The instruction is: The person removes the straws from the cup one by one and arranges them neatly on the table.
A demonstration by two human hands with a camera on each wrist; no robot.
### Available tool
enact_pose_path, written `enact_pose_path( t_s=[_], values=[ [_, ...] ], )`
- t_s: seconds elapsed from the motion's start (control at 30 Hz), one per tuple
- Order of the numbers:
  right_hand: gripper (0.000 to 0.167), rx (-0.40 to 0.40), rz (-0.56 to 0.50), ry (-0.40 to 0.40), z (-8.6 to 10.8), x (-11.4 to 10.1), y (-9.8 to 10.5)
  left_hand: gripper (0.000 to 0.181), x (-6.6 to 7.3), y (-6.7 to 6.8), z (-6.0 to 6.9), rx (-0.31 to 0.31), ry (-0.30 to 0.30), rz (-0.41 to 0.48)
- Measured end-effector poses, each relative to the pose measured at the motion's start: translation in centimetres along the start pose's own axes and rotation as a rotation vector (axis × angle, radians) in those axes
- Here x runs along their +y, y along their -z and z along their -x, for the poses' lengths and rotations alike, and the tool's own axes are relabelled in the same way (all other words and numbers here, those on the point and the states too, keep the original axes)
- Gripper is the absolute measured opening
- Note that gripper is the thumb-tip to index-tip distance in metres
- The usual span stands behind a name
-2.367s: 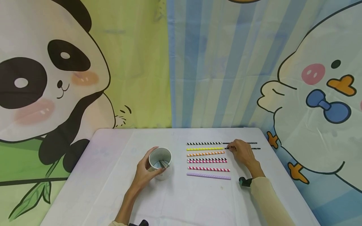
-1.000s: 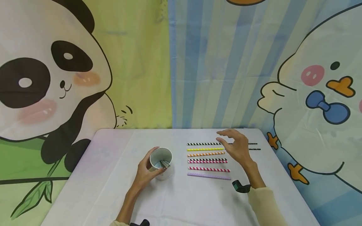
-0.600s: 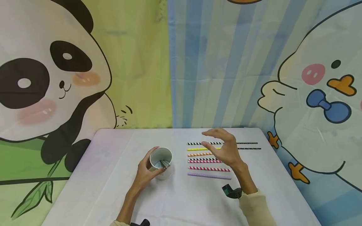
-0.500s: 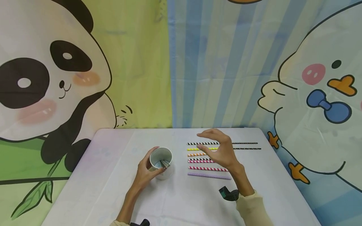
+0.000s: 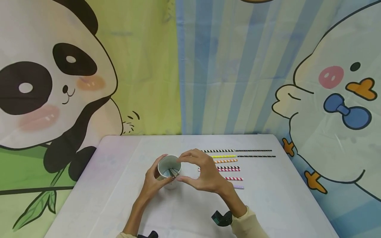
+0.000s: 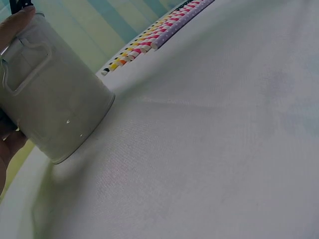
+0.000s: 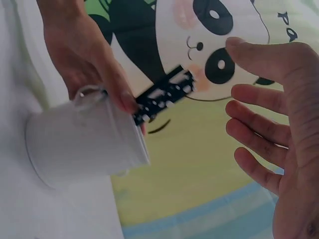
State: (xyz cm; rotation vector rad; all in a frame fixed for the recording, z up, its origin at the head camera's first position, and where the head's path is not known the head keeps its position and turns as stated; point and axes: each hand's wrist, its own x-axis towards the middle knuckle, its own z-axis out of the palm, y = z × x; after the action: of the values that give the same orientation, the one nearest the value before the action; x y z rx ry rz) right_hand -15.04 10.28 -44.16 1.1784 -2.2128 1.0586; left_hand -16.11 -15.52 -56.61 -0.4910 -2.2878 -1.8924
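Observation:
My left hand (image 5: 148,185) grips a white cup (image 5: 164,162) from its left side, thumb near the front rim. Several black paper straws with white dots (image 5: 173,172) lean inside the cup, their ends up by the left thumb; the right wrist view shows these dotted straws (image 7: 167,94) sticking out past the rim. My right hand (image 5: 205,172) hovers just right of the cup, thumb and fingers spread apart with nothing between them. In the left wrist view the cup (image 6: 65,94) shows a wire handle on its side.
Right of the cup, paper straws lie in rows on the white-covered table (image 5: 190,215): black-striped (image 5: 220,150), yellow (image 5: 224,156), orange-striped (image 5: 227,161), pink-striped (image 5: 233,178) and purple (image 5: 239,187). Two thin black dotted straws (image 5: 256,156) lie further right. My right hand partly hides the rows.
My right hand has left the black dotted straws at the right, opened, and moved left over the rows to the cup. My left hand and the cup stay in place.

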Motion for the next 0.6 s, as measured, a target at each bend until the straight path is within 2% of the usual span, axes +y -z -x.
enact_pose_path(
  t_s=[0.13, 0.3, 0.6],
  values=[
    [0.045, -0.058, 0.057, 0.028, -0.2, -0.6, -1.4, 0.092, -0.1, 0.0, 0.0, -0.006, 0.002, 0.007],
    [0.041, -0.130, 0.116, 0.024, -0.4, -1.0, -2.6, 0.091, -0.3, 0.0, 0.1, -0.004, 0.000, 0.007],
    [0.026, -0.154, 0.196, 0.027, -0.5, -1.0, -3.7, 0.089, -0.4, 0.0, 0.0, -0.007, -0.032, 0.022]
  ],
)
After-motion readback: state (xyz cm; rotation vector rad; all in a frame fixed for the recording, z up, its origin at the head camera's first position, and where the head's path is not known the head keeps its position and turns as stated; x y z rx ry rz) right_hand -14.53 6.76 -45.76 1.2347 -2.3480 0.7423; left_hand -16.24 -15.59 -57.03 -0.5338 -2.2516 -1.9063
